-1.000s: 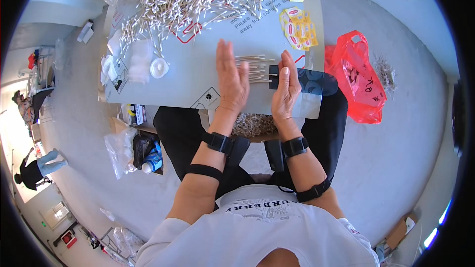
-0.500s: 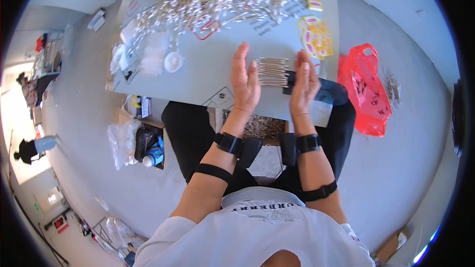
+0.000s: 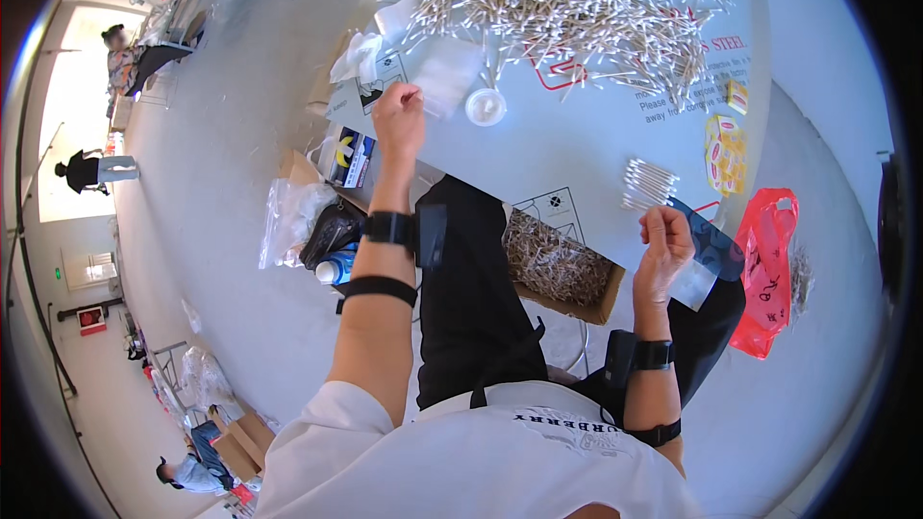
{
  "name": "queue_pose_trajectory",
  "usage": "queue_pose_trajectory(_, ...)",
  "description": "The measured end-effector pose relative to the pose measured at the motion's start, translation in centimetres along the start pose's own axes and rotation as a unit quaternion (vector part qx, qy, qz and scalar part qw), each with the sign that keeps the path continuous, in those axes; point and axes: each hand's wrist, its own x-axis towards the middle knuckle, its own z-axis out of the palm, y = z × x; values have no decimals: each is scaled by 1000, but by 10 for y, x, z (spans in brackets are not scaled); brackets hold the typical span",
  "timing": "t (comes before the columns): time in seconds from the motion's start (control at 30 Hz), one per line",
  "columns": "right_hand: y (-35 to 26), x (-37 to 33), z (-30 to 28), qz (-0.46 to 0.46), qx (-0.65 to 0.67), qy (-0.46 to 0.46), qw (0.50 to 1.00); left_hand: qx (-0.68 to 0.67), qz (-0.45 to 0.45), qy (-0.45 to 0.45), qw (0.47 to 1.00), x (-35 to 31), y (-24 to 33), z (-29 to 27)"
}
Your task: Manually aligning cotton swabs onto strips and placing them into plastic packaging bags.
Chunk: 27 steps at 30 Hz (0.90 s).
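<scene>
Far right on my table: a yellow-and-white printed packet [image 3: 724,149]. Left, below the table edge: a blue, white and yellow carton [image 3: 348,159]. Right, on the floor: a red plastic bag [image 3: 766,269].

Single view, from a wide fisheye camera worn on the person's head, the left of a side-by-side pair. It looks steeply down over the white shirt [image 3: 500,461] and along both forearms, which enter from the lower edge. The left hand [image 3: 399,120] and right hand [image 3: 663,250] lie close below the lens; the table [image 3: 577,135] fills the upper middle, a little farther off. The picture is upright and unmirrored. Straight edges, such as the table's rim, bend toward the dark circular border. The grey floor [image 3: 221,259] spreads far below, with distant people at the left margin. No second view is shown.
</scene>
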Motion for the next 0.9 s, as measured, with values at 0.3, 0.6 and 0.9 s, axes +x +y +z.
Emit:
queue_pose_trajectory(0.3,2,-23,30,26,-45,-65,997,119,167,-36,978,17,-25,14)
queue_pose_trajectory(0.6,-9,-23,49,51,-57,-124,989,15,185,185,965,9,9,1)
queue_pose_trajectory(0.9,-7,-15,76,313,229,-265,883,-226,307,-283,880,-86,103,14)
